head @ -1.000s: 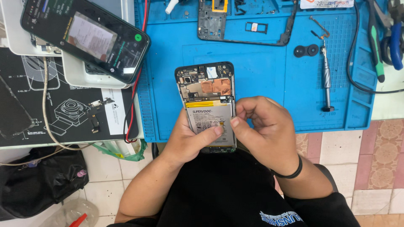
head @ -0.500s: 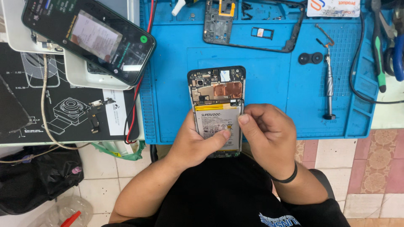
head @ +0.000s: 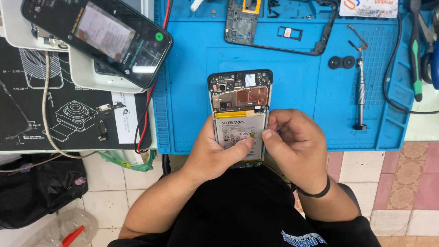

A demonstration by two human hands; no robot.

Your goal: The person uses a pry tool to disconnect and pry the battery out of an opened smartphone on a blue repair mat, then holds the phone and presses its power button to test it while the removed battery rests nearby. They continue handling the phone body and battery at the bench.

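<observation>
Opened phone (head: 241, 98), back cover off, sits at the near edge of the blue work mat (head: 292, 105) on the counter, near end overhanging toward the person. Circuit board and copper shields exposed at the far end, white battery (head: 238, 130) below them.

Left hand (head: 215, 153) cradles the phone from the left and underneath; thumb lies across the lower part of the battery, tip pressing on its label. Grip closed around the phone's near-left edge.

Right hand (head: 292, 146) is at the phone's right edge, fingers curled in, thumb tip just beside the left thumb at the battery's right side. Touching the phone body; can't tell if anything small is pinched between the fingers. Black band on that wrist.

Around it:
- Black phone frame (head: 279, 27) with a SIM tray inside it, far side of the mat.
- Precision screwdriver (head: 361, 96) upright-lying on the right part of the mat, two small black round parts (head: 342, 62) just far-left of it.
- Green-handled tool (head: 416, 55) at the far right, black cable looping near it.
- Second phone (head: 98, 39), screen lit, resting tilted on white devices at far left.
- Black diagram mat (head: 68, 114) left of the blue one, with a beige cable across it.
- Black bag (head: 41, 187) on the tiled floor, near left.
</observation>
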